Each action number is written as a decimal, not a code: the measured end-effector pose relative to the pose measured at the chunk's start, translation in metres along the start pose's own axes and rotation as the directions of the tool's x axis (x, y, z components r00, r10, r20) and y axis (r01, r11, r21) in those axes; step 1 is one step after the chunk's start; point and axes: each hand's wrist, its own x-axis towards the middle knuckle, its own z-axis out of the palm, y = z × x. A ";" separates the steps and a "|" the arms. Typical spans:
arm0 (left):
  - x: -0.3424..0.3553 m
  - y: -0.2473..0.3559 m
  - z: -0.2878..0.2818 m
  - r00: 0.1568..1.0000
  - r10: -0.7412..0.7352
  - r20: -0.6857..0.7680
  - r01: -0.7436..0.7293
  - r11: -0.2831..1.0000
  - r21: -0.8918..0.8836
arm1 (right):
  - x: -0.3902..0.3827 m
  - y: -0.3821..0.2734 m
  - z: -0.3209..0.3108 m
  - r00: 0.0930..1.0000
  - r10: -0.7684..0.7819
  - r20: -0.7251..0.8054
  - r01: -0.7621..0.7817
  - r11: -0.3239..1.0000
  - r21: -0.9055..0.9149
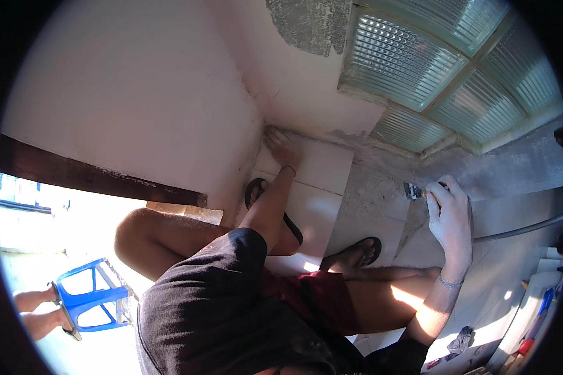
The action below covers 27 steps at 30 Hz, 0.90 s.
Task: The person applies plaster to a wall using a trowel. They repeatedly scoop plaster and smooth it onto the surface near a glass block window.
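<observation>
My left hand (282, 149) reaches down into the corner where the white wall (144, 81) meets the tiled floor (322, 165). Its fingers are stretched out, and they lie against the base of the wall. My right hand (450, 215) is closed around a small hand tool with a dark, white-smeared head (412, 190). Part of a brownish handle shows between the fingers, but the tool's exact kind is unclear. That head hovers over or touches the dusty grey floor strip (378, 187) below the glass blocks; I cannot tell which. Pale dust coats my right hand.
Glass blocks (406, 59) fill the upper right, beside a rough grey patch (312, 25). A grey hose (522, 228) runs at right. Tools (531, 337) and a crumpled dark cloth (461, 340) lie lower right. A blue step stool (91, 297) and another person's feet (44, 309) appear lower left.
</observation>
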 end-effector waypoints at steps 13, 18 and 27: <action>-0.165 0.102 0.030 0.907 0.415 0.070 -0.190 0.553 -0.811 | 0.013 -0.003 0.002 0.999 -0.030 -0.012 0.030 0.999 -0.036; -0.163 0.125 -0.040 0.641 0.700 0.315 -0.219 0.559 -0.800 | 0.021 0.002 0.001 0.996 -0.044 -0.077 0.040 0.998 -0.051; -0.087 0.114 -0.122 0.642 0.766 -0.046 -0.570 0.435 -0.697 | 0.041 -0.006 0.002 0.985 -0.057 -0.163 0.045 0.996 -0.079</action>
